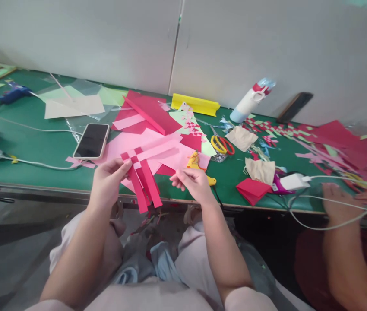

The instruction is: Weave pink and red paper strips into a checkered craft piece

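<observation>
My left hand pinches the corner of a small paper weave, where red strips cross pale pink ones. Loose red strips hang down past the table's front edge, and pink strip ends stick out to the right. My right hand is apart from the weave, its thumb and fingers pressed together; whether anything small is between them is hidden. Just behind it lies a yellow glue gun. Pink paper sheets and red paper spread beneath and behind the weave.
On the green table lie a phone, a blue glue gun, scissors, cloth pouches and white cables. A white bottle stands near the wall. Another person's hand rests at the right.
</observation>
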Motion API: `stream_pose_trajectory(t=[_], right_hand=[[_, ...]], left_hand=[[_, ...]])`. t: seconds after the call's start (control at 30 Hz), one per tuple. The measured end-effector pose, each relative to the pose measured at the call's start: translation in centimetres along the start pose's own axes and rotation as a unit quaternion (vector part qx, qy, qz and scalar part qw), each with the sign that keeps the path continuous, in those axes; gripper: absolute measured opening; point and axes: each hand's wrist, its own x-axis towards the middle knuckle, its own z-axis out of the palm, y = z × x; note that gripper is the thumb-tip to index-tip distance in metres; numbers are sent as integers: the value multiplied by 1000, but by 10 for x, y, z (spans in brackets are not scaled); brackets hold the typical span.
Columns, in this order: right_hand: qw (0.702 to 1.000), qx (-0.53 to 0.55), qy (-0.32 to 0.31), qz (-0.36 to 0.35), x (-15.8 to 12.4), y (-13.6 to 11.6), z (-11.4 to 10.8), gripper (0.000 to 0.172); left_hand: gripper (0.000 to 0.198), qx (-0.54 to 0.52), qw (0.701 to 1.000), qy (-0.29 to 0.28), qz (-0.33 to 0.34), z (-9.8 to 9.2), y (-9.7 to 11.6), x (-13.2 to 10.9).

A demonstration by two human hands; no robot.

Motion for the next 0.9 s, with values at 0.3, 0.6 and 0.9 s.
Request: stream_pose_trajectory(t=[0.3, 0.6, 0.9], right_hand=[[882, -407, 227, -68, -8, -6, -60, 16], [792, -593, 147, 1, -37, 16, -78, 32], [759, -642, 108, 16, -32, 18, -69, 18]], left_hand=[[23, 25, 991, -115, -70, 8, -5, 4], [28, 85, 984, -120, -102, 15, -9, 1], [26, 42, 983, -163, -76, 31, -6, 1]])
